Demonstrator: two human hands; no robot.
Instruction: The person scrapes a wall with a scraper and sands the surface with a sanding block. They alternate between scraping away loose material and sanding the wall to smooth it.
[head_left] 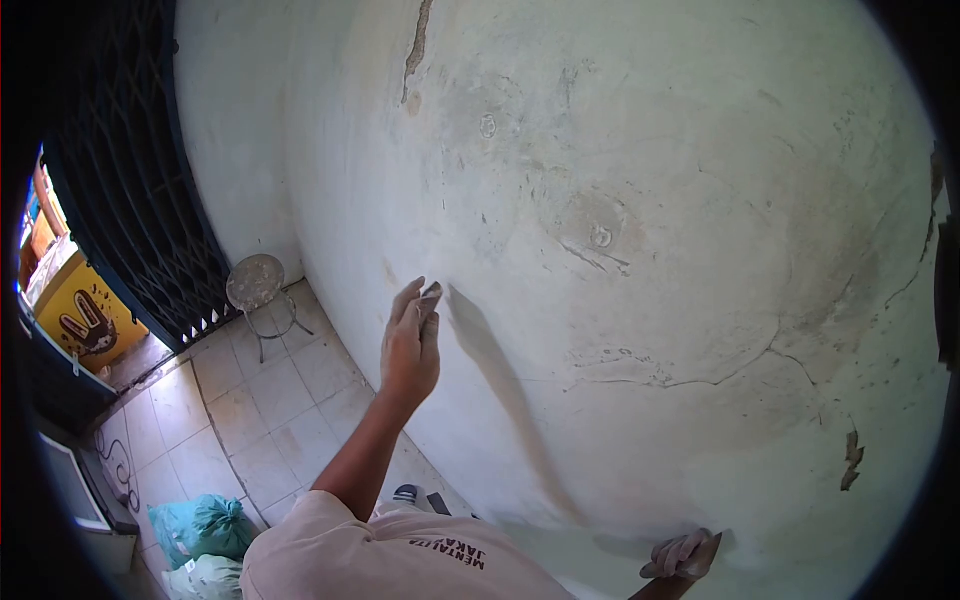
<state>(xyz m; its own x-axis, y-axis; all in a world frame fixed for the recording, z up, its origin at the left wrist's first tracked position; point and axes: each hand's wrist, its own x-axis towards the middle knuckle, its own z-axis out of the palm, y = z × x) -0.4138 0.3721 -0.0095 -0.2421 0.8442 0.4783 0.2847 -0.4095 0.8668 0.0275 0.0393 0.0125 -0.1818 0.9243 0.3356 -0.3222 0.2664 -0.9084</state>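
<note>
My left hand (408, 345) is raised beside the pale wall (660, 310), left of the view's middle. Its fingers and thumb hold a small flat grey piece (430, 297), whose exact kind I cannot make out. At the lower right, my right hand (682, 556) is close to the wall, its dusty fingers wrapped round a flat scraper-like tool (708, 556). The fingers hide much of that tool. Cracks, scuffs and chipped spots mark the wall, with a long crack (700, 381) between the two hands' level and the right side.
A round stool (256, 282) stands in the corner on the tiled floor (265, 405). Behind it is a dark folding gate (130, 180). Teal (200, 527) and pale (205, 579) bags lie at the lower left, near a coiled cable (118, 462).
</note>
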